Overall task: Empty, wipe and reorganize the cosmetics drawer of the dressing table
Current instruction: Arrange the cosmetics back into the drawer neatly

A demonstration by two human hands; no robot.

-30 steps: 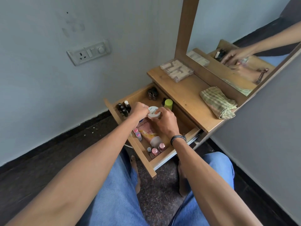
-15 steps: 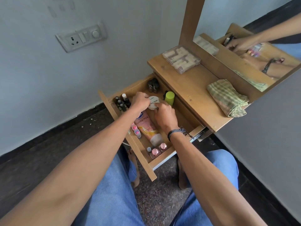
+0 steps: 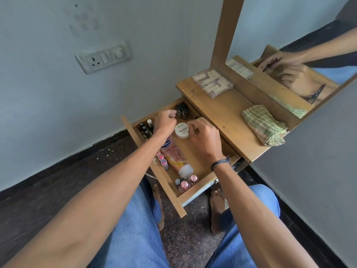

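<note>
Left hand (image 3: 166,122) has released the white jar (image 3: 182,130); right hand (image 3: 204,140) stays beside it.

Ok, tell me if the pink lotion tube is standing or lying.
Lying: the pink lotion tube rests flat on the drawer floor, label up.

Matt wooden drawer (image 3: 154,175) — glossy plastic tube (image 3: 174,157); woven checked cloth (image 3: 264,125).

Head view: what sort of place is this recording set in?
Probably a bedroom or dressing corner at home: a wooden dressing table with a mirror, its open drawer holding nail polish bottles and a lotion tube, and a wall switchboard.
</note>
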